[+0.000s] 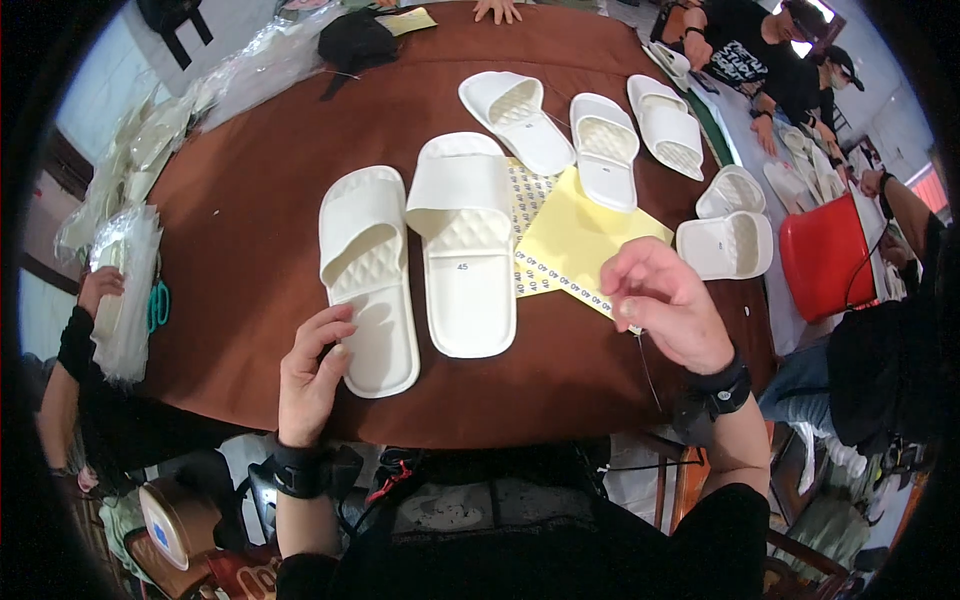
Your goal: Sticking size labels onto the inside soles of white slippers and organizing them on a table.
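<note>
Two large white slippers lie side by side on the brown cloth in front of me, toes away. At the near left edge of the left slipper [385,345] is my left hand [310,375], its fingers apart and its fingertips over the rim; it grips nothing that I can see. The right slipper [468,310] bears a small dark printed mark on its insole. My right hand [675,305] is raised over the near corner of a yellow sticker sheet [580,235], thumb and fingers curled into a pinch. Whatever is between those fingertips is too small to make out.
Several smaller white slippers [608,165] lie beyond and right of the sheets on the brown table [240,250]. Clear plastic bags [270,70], a black cap [357,40] and teal scissors [158,304] lie left. A red chair [825,255] and co-workers are right; another person's hand [105,287] is left.
</note>
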Demonstrator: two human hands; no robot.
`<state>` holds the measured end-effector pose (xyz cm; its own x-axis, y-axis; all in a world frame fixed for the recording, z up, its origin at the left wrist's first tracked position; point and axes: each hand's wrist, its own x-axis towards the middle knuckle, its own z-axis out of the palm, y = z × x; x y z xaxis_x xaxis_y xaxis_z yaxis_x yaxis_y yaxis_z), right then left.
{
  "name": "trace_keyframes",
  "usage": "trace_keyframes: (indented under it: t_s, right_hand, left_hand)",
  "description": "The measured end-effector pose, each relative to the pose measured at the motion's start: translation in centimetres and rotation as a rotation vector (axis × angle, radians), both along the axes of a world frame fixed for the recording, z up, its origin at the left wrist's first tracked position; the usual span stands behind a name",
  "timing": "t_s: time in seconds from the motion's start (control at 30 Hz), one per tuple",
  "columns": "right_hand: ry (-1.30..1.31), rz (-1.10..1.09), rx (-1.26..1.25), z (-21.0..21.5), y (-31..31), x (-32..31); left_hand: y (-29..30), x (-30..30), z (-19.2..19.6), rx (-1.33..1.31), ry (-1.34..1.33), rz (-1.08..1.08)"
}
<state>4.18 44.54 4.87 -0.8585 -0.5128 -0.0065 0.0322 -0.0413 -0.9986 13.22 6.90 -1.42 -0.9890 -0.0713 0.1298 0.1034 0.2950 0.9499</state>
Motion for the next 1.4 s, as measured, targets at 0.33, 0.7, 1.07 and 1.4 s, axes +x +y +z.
trace_keyframes:
  t_s: [0.33, 0.7, 1.07, 1.4]
  right_hand:
    - [-0.729, 0.244, -0.414, -1.3, -12.5, 0.4]
    - [-0.915, 0.172, -0.428, -3.5, -17.3, 1.4]
    - [-0.896, 0.155, -0.471, -4.2, -17.2, 2.0]
    - [-0.852, 0.156, -0.495, -4.4, -17.1, 2.2]
  left_hand:
    - [0.2, 0.0, -0.1, -0.084, 0.096, 0.017]
    - [0.2, 0.3, -0.6, -0.177, 0.175, 0.075]
    - [1.4, -0.1, -0.3, -0.387, 0.275, 0.118]
    - [1.7, -0.2, 0.2, -0.54, 0.319, 0.141]
